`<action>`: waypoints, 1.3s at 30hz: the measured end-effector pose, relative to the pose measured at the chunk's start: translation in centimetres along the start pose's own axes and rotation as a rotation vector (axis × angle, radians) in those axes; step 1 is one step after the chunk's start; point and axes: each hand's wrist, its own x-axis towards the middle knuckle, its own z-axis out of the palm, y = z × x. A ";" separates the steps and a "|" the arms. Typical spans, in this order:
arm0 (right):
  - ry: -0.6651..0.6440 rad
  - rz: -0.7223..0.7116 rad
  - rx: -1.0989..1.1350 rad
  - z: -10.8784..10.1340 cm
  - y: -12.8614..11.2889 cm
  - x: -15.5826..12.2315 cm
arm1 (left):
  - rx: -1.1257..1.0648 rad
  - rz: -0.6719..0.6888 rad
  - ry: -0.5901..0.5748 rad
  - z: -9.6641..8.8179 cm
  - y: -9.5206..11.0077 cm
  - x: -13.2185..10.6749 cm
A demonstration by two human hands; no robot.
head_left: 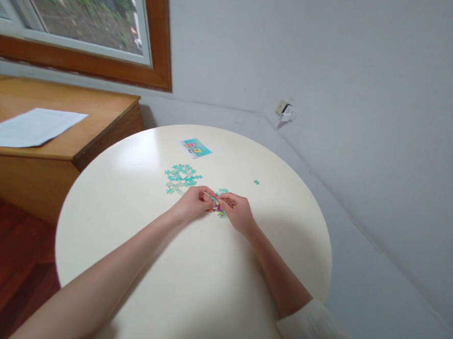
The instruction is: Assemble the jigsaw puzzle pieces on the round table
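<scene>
My left hand and my right hand meet near the middle of a round cream table. Both pinch small colourful jigsaw pieces between their fingertips, pressed together over the tabletop. Just behind the hands lies a loose pile of teal puzzle pieces. A few more teal pieces peek out beside my right hand. One single piece lies apart to the right. A small picture card rests near the table's far edge.
A wooden desk with a white sheet of paper stands at the left under a wood-framed window. A grey wall with a small socket runs behind and to the right. Dark wooden floor lies at the lower left.
</scene>
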 end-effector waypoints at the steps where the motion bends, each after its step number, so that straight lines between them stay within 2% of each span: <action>1: 0.009 -0.002 -0.017 -0.1 -0.1 0.0 | 0.003 0.009 0.001 0.0 0.0 0.0; 5: 0.082 -0.044 -0.171 -0.9 -0.1 0.1 | 0.037 0.039 -0.017 -0.2 0.1 -0.1; 13: -0.002 -0.149 -0.515 -2.7 1.5 0.5 | 0.132 -0.008 -0.022 -0.2 0.2 -0.1; 19: -0.065 -0.117 -0.560 -2.5 1.9 0.5 | 0.224 -0.023 -0.057 -0.4 -1.0 0.0; 24: -0.072 -0.112 -0.555 -2.5 1.7 0.5 | 0.337 0.033 -0.045 -0.3 -1.8 0.2; 33: -0.066 -0.130 -0.563 -2.5 1.9 0.5 | 0.526 0.100 -0.014 0.5 -1.6 -0.3; 39: -0.066 -0.130 -0.572 -2.4 2.0 0.5 | 0.593 0.094 0.006 0.8 -0.9 -0.8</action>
